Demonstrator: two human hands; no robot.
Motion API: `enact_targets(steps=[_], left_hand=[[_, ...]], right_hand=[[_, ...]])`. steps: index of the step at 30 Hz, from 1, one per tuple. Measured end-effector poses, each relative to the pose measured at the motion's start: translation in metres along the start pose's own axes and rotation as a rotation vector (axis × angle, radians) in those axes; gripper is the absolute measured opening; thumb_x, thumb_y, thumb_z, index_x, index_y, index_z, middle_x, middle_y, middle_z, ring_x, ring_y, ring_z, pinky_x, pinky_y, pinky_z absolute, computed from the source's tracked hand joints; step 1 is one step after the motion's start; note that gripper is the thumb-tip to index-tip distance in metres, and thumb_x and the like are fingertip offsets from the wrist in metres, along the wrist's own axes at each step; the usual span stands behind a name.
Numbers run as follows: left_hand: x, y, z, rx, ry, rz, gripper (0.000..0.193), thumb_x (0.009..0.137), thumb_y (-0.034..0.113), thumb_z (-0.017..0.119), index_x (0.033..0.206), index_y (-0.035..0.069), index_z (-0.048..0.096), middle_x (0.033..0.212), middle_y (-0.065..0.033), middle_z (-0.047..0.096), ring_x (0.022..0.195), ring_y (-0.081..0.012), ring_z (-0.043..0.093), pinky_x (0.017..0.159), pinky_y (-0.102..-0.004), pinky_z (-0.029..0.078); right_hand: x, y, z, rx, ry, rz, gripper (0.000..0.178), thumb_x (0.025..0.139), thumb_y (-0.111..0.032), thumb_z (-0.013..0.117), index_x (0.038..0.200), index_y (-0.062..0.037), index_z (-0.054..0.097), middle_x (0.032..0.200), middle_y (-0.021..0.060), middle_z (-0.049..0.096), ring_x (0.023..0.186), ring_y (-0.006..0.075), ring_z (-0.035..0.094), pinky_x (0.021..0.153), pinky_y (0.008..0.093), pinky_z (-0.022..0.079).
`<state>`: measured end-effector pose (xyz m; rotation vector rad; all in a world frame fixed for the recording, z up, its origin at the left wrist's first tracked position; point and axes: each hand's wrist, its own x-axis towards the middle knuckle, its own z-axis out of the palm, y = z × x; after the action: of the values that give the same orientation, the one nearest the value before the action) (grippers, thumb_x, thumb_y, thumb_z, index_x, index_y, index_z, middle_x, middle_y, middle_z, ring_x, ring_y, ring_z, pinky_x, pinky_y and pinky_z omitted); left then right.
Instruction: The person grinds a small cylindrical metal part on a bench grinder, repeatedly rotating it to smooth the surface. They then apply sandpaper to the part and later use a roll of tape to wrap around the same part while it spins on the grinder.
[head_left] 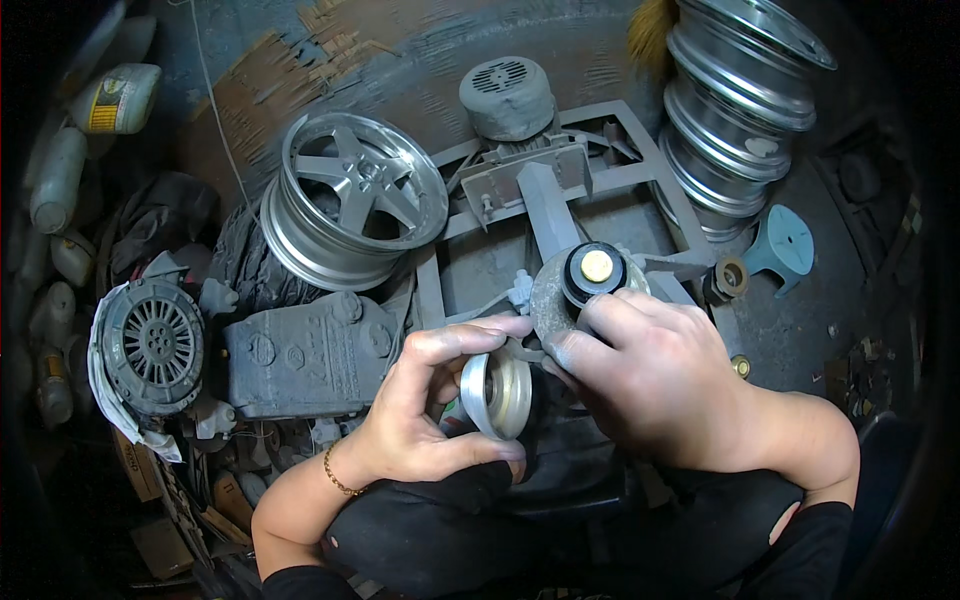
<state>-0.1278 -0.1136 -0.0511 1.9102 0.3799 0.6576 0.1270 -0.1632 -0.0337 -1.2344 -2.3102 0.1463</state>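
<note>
My left hand (425,395) is closed round the rim of a silver round metal cap (497,394). The cap is tilted on its side, and its hollow, stepped inside faces right. Close beside it, my right hand (650,365) has its fingers curled and pressed together. A thin greyish piece (524,350) shows between the two hands, near the right thumb. What the right fingers grip is hidden. Just beyond them is a grey round wheel (551,300) with a black hub (594,274) and a yellowish centre, partly covered by the right hand.
A motor (508,98) sits on a grey metal frame (632,140) ahead. A five-spoke wheel rim (355,190) leans at left, above a dusty grey casing (310,355). Stacked rims (745,120) and a light-blue stool (783,248) stand at right. Bottles (120,98) line the left.
</note>
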Motion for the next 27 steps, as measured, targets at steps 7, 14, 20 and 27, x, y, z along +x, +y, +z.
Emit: enact_targets(steps=[7,14,20,27], left_hand=[[-0.004,-0.003,0.007,-0.110,0.134,-0.076,0.092,0.070,0.015,0.095,0.138,0.008,0.034,0.143,-0.0332,0.048,0.131,-0.0330,0.055,0.109,-0.0438,0.046],[-0.003,-0.009,0.005,-0.161,0.060,-0.022,0.089,0.073,-0.003,0.088,0.142,0.003,0.032,0.151,-0.0283,0.038,0.139,-0.0292,0.046,0.116,-0.0430,0.039],[-0.002,-0.003,0.007,-0.082,0.074,-0.045,0.092,0.074,-0.001,0.088,0.147,-0.001,0.032,0.152,-0.0250,0.041,0.138,-0.0290,0.048,0.116,-0.0434,0.040],[-0.001,-0.002,0.009,0.021,0.121,-0.006,0.088,0.074,0.004,0.090,0.144,-0.002,0.037,0.149,-0.0262,0.046,0.134,-0.0321,0.054,0.113,-0.0442,0.044]], right_hand=[[0.004,-0.003,0.003,-0.147,0.105,-0.102,0.012,0.072,-0.018,0.067,0.079,-0.0112,0.060,0.079,0.0035,0.054,0.075,0.0179,0.063,0.057,0.0298,0.055],[0.001,0.005,0.006,0.060,0.025,-0.045,0.017,0.073,-0.014,0.072,0.088,-0.0090,0.065,0.076,0.0074,0.052,0.068,0.0262,0.061,0.053,0.0381,0.048],[0.000,0.007,0.009,0.123,0.002,-0.034,0.017,0.074,-0.013,0.075,0.088,-0.0089,0.066,0.076,0.0073,0.052,0.069,0.0276,0.061,0.053,0.0397,0.048],[0.003,0.007,0.007,0.190,-0.021,-0.045,0.016,0.078,-0.014,0.077,0.090,-0.0087,0.068,0.075,0.0085,0.053,0.068,0.0294,0.061,0.054,0.0408,0.049]])
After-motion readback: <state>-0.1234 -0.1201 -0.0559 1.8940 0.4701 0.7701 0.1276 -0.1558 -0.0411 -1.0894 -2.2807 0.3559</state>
